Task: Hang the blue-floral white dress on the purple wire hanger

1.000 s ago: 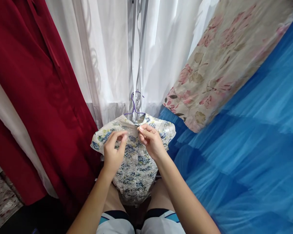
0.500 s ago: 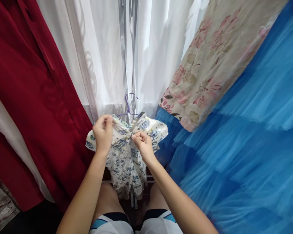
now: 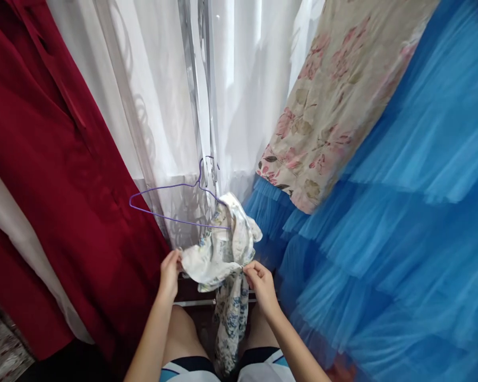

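Observation:
A white garment with a blue floral print (image 3: 212, 264) hangs half off a purple wire hanger (image 3: 162, 187). The hanger's left arm is bare, while cloth still covers its right end. My left hand (image 3: 169, 271) pinches the left edge of the garment. The cloth's front edge is gripped between the thumb and fingers of my right hand (image 3: 260, 282). Below my hands, the lower part of the garment drops in a narrow bunch between my knees. The hanger's hook is caught on a metal stand (image 3: 202, 101).
Dark red cloth (image 3: 75, 212) hangs on the left, and white curtains (image 3: 163, 106) are behind the stand. To the right hang a beige floral cloth (image 3: 314, 122) and a tiered blue tulle skirt (image 3: 402, 239). A pale bar (image 3: 195, 304) crosses low down.
The garment's left side has come off the hanger and been drawn down toward me, baring the purple wire. Both hands have moved lower, the right one also to the right.

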`<action>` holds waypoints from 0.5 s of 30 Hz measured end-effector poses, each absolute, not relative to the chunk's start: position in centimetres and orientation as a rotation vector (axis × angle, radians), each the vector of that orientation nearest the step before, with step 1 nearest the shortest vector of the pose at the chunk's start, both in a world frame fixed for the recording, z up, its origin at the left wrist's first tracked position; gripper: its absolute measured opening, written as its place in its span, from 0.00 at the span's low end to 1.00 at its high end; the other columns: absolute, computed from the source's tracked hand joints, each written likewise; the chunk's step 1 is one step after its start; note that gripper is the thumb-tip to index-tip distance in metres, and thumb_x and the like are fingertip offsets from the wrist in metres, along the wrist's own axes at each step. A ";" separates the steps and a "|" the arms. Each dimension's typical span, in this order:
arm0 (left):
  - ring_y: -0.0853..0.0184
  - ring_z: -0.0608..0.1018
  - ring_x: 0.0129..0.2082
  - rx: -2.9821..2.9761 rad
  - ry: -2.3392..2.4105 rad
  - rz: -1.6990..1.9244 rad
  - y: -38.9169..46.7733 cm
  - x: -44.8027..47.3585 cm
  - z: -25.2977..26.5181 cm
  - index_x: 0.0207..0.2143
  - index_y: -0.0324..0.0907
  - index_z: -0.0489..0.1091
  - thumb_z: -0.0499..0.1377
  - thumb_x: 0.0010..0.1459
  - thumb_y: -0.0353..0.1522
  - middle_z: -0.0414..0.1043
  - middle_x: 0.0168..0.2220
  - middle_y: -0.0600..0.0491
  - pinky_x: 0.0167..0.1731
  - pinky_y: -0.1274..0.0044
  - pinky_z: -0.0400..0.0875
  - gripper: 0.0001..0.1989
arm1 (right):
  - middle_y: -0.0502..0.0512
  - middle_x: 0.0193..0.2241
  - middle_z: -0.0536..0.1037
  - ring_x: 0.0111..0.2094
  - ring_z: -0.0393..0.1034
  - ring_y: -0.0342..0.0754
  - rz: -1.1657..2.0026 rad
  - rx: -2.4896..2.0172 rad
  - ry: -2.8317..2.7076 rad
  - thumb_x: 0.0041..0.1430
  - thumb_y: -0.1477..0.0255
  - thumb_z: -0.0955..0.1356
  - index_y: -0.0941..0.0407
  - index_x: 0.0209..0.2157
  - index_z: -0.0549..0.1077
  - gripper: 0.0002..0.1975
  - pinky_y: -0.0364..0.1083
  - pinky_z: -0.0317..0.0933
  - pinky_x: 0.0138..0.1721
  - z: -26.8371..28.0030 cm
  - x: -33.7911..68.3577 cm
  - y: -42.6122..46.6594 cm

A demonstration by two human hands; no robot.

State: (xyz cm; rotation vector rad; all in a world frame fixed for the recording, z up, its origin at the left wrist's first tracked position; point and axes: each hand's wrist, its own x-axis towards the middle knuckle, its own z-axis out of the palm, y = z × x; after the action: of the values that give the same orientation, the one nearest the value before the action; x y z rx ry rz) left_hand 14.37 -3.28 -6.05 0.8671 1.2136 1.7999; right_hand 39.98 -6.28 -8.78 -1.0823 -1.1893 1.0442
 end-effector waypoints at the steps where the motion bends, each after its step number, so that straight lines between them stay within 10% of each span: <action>1: 0.71 0.67 0.21 0.917 1.172 1.731 -3.8 16.1 -6.4 0.23 0.38 0.65 0.67 0.43 0.48 0.62 0.21 0.57 0.24 0.79 0.64 0.23 | 0.42 0.14 0.56 0.17 0.48 0.41 1.017 -1.145 -1.186 0.54 0.63 0.66 0.54 0.21 0.65 0.13 0.42 0.44 0.21 -9.6 40.9 -6.3; 7: 0.67 0.70 0.30 1.404 1.054 1.519 -7.8 24.9 -4.0 0.31 0.40 0.71 0.59 0.60 0.43 0.67 0.27 0.54 0.34 0.78 0.66 0.15 | 0.49 0.24 0.75 0.29 0.68 0.50 1.098 -1.199 -1.468 0.34 0.73 0.77 0.57 0.27 0.75 0.14 0.46 0.63 0.34 -9.3 43.0 -9.1; 15: 0.58 0.73 0.52 1.619 0.827 1.109 -11.0 25.7 -2.9 0.51 0.44 0.73 0.55 0.63 0.43 0.72 0.49 0.46 0.54 0.69 0.65 0.19 | 0.51 0.29 0.74 0.33 0.67 0.48 1.357 -0.857 -1.625 0.60 0.62 0.68 0.58 0.32 0.75 0.13 0.45 0.62 0.36 -1.7 41.2 -10.8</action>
State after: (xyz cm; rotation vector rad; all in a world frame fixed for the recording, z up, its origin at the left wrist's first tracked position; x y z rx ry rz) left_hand 25.68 -11.05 -2.94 1.6189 0.8273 1.1088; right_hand 41.23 -10.82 -1.65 -0.8573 -1.6251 1.3568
